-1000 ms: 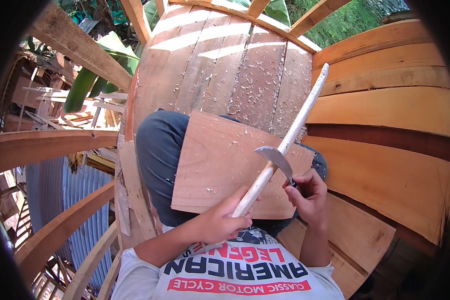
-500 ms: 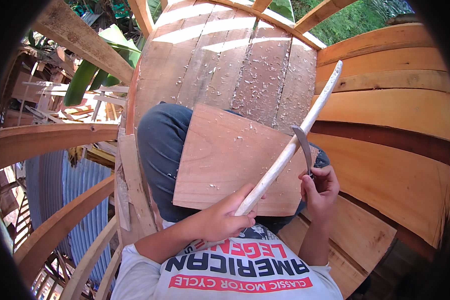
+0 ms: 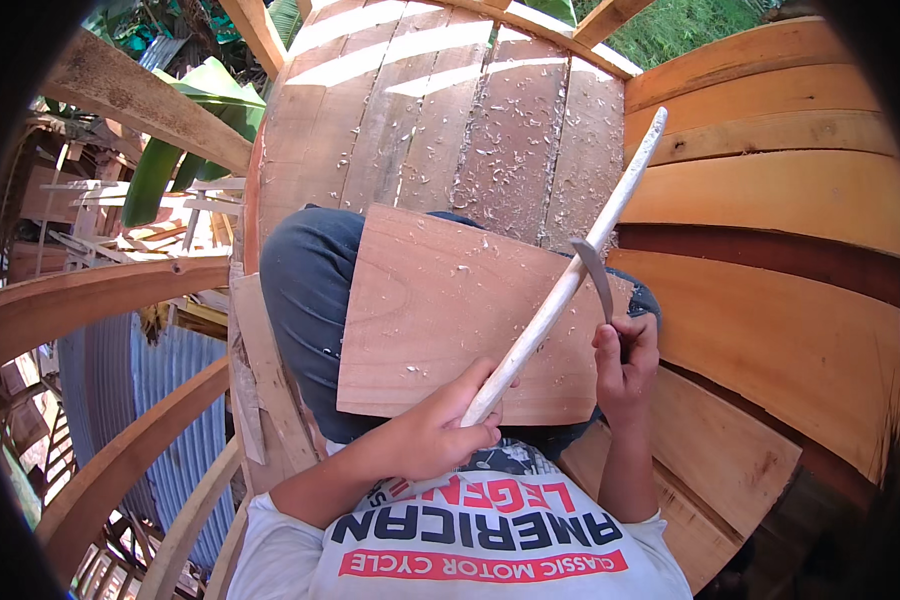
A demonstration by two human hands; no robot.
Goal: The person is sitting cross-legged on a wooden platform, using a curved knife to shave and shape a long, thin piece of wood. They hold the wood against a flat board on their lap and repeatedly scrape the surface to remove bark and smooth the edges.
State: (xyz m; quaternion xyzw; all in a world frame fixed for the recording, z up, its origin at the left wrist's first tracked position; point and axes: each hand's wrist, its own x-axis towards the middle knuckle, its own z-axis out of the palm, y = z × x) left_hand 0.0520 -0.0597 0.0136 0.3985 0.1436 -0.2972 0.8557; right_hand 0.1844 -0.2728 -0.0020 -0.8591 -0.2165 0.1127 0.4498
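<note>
A long, pale, slightly curved wooden stick (image 3: pixel 543 318) slants up and to the right across my lap. Its lower end is wrapped in my left hand (image 3: pixel 450 420). My right hand (image 3: pixel 627 365) grips a small knife with a dark curved blade (image 3: pixel 597 275); its handle is mostly hidden in the fingers. The blade's tip lies over or against the stick around its middle; I cannot tell whether it cuts in. Beneath the stick, a flat reddish wooden board (image 3: pixel 420 320) rests on my thighs, with a few shavings on it.
Shavings are scattered over the plank floor (image 3: pixel 410 150) ahead. A plank wall (image 3: pixel 770 270) rises on the right. On the left stand wooden rails (image 3: pixel 110 280), with blue corrugated sheets (image 3: pixel 175 390), a broad green leaf (image 3: pixel 160 160) and piled scrap wood beyond them.
The stick, the knife and my right hand have shifted slightly left in view, and the whole scene has moved a little with the head. Both grips stay the same.
</note>
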